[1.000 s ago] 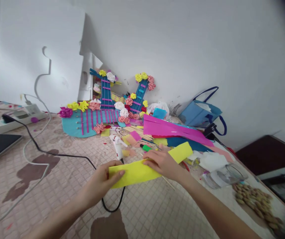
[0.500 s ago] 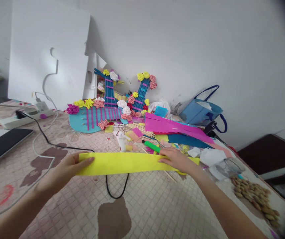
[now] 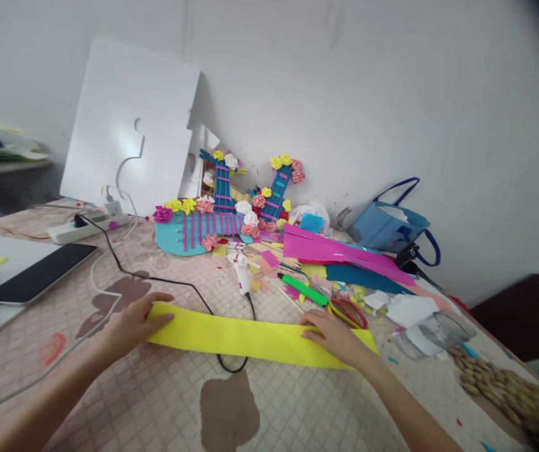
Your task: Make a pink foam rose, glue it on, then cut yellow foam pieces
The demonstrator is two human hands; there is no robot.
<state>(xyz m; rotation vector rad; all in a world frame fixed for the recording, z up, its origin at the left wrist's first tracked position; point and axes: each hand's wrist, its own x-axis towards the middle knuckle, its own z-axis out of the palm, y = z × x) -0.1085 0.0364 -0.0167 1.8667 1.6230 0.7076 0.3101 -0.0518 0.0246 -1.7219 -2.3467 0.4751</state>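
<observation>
A long yellow strip [image 3: 245,336] of felt-like material stretches across the front of the table, slanting slightly down to the right. My left hand [image 3: 135,323] pinches its left end between thumb and fingers. Near the other end, my right hand [image 3: 337,336] grips the strip's upper edge, and a short tail sticks out past the wrist. Behind the strip lie a green marker-shaped tool [image 3: 304,289] with a dark tip, red-handled scissors [image 3: 349,311] and a white glue gun [image 3: 241,276]. The glue gun's black cord [image 3: 234,369] loops out beneath the strip.
Decorated blue instrument shapes [image 3: 189,232] with paper flowers stand at the back. Magenta sheets [image 3: 339,251], a blue bag [image 3: 382,223], a glass jar [image 3: 438,333] and peanuts [image 3: 499,383] are on the right. A power strip [image 3: 85,227] and a dark phone-like slab [image 3: 38,273] lie left.
The yellow strip and both hands have come lower in view, and the strip now slopes down to the right. The scissors behind it show more. The whole view has shifted.
</observation>
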